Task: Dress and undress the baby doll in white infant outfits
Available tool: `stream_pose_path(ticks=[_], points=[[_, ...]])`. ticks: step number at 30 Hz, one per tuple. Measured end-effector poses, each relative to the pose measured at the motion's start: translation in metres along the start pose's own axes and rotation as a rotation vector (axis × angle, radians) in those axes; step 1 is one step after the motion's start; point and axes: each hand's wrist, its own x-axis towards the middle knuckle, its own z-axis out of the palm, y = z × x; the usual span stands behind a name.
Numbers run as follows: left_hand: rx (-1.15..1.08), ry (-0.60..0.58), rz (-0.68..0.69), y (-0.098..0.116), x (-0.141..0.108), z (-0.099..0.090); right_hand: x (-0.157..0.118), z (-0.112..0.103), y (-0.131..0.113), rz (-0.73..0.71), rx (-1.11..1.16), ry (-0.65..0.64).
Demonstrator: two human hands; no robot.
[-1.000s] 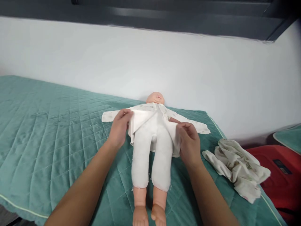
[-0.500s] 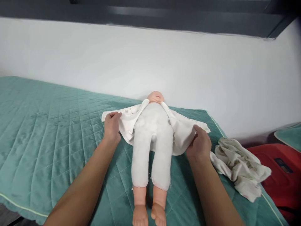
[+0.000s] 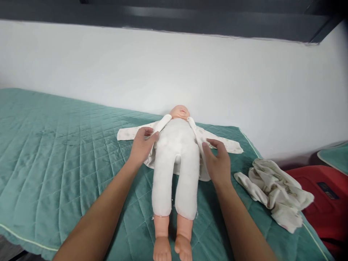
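A baby doll (image 3: 178,145) with a white cloth body lies on its back, feet toward me. Under it and around its shoulders is a small white patterned jacket (image 3: 227,144), open at the front, sleeves spread to both sides. My left hand (image 3: 144,143) pinches the front panel on the left, beside the doll's torso. On the right, my right hand (image 3: 216,157) has its thumb and fingers on the other front panel, gripping its edge. Both panels are drawn in close to the torso.
A crumpled patterned white cloth (image 3: 277,192) lies at the right on the green quilted cover (image 3: 67,163). Beyond the cover's right edge is a red object (image 3: 326,192). A white wall (image 3: 174,69) rises behind, under a dark beam (image 3: 174,20).
Both hands have moved inward toward the doll's torso, bringing the jacket's front panels from spread outward to folded in along its sides. The doll has not moved.
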Motion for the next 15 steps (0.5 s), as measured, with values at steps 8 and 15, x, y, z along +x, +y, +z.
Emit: stream_pose_path(ticks=[8,15], points=[[0.241,-0.088,0.115,-0.012,0.002,0.001,-0.001,0.0,-0.001,-0.158,-0.217,-0.14],[0.441,0.055,0.198,-0.018,0.006,-0.009,0.008,-0.012,0.004,0.01,-0.258,-0.043]])
